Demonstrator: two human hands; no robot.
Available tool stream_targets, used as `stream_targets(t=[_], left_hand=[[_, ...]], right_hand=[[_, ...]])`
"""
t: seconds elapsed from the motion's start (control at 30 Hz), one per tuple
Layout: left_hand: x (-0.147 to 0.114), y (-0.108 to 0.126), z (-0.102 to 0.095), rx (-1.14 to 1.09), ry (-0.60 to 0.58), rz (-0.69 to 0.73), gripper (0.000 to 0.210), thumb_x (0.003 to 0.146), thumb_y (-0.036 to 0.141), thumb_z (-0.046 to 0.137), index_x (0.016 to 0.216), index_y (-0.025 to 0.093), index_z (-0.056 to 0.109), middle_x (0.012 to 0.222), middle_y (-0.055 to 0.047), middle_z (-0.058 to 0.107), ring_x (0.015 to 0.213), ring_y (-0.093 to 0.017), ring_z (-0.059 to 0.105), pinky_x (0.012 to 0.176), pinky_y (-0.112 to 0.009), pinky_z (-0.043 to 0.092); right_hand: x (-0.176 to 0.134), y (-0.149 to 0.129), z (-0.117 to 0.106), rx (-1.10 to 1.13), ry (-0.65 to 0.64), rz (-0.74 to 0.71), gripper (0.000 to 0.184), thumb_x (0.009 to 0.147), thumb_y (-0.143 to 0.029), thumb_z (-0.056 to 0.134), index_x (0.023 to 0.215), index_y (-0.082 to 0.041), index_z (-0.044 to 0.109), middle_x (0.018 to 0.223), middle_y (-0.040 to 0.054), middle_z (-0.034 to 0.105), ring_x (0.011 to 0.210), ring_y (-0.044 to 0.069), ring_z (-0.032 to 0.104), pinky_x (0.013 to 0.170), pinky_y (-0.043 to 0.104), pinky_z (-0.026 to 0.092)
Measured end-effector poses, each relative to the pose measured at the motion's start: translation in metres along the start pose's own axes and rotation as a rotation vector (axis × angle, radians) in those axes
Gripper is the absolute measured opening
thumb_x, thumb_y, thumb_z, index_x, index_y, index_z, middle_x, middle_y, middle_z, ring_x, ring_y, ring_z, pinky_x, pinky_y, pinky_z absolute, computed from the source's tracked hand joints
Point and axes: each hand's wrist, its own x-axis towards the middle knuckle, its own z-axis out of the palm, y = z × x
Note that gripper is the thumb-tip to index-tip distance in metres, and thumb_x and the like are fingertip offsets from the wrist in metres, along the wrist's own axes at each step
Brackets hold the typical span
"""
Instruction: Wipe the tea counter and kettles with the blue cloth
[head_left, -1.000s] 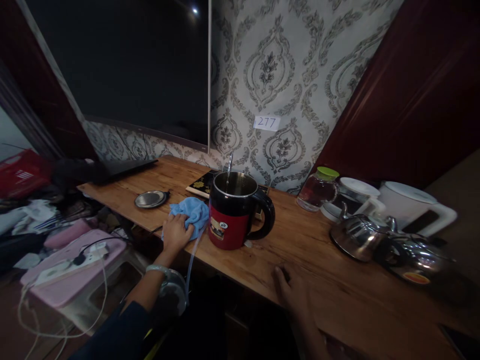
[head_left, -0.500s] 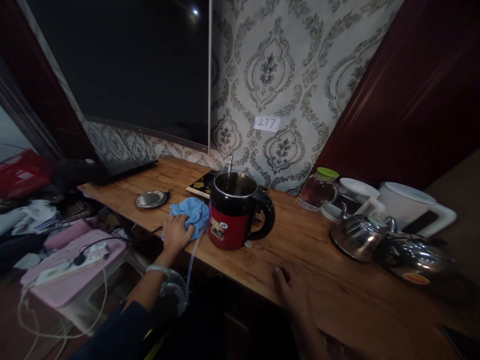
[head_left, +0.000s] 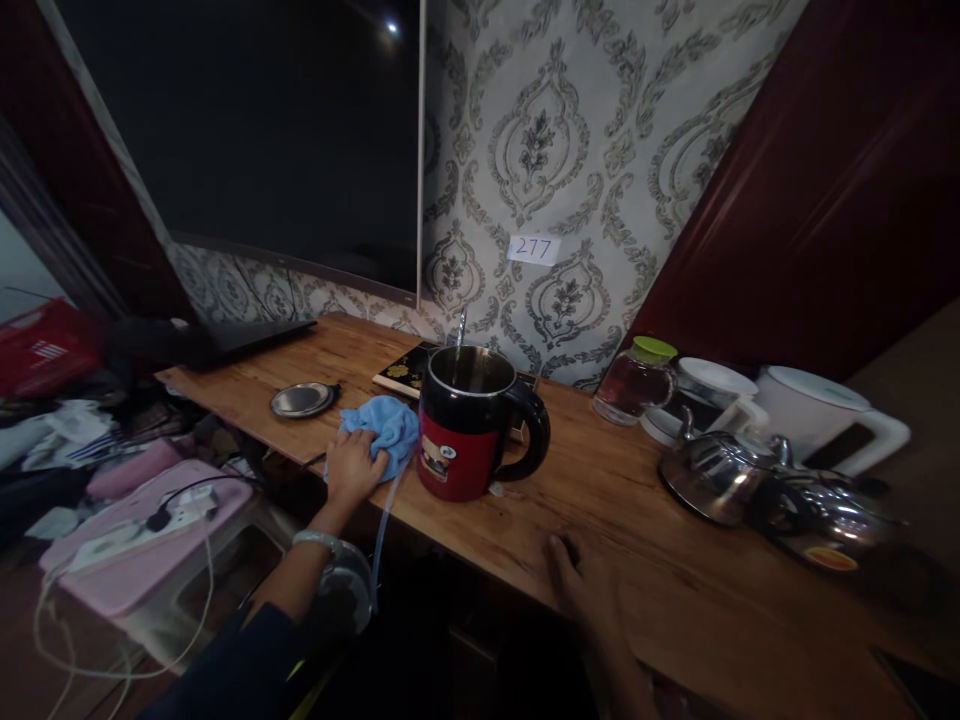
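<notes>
My left hand (head_left: 354, 468) rests on a crumpled blue cloth (head_left: 390, 432) near the table's front edge, its fingers bent over the fabric. Just right of the cloth an electric kettle (head_left: 459, 450), red below and black above, stands upright with its lid off and its black handle (head_left: 534, 435) turned right. A thin metal utensil (head_left: 462, 325) sticks up from its mouth. My right hand (head_left: 589, 580) lies in shadow at the table edge, holding nothing I can see, with the thumb apart from the fingers. A round lid-like disc (head_left: 304, 400) lies left of the cloth.
On the right of the wooden table (head_left: 637, 530) stand a glass jug with a green lid (head_left: 634, 385), white-lidded pitchers (head_left: 817, 400) and metal teapots (head_left: 720, 475). A clear tube (head_left: 384, 535) hangs over the front edge. A power strip (head_left: 142, 535) sits on a pink stool (head_left: 112, 585).
</notes>
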Motion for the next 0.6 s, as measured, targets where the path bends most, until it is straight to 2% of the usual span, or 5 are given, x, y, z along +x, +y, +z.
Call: stream_targets(t=[0.6], left_hand=[[0.0,-0.0007,0.0009,-0.012,0.007,-0.01,0.032,0.081,0.031,0.046,0.1,0.018,0.068,0.1,-0.013,0.07,0.102,-0.032,0.056,0.081,-0.042,0.039]], right_hand=[[-0.0014,-0.0004,-0.0005,0.008,-0.026,0.037,0.042,0.085,-0.053,0.041,0.075,-0.021,0.067,0.08,0.0093,0.071,0.078,0.025,0.064,0.071,0.033,0.046]])
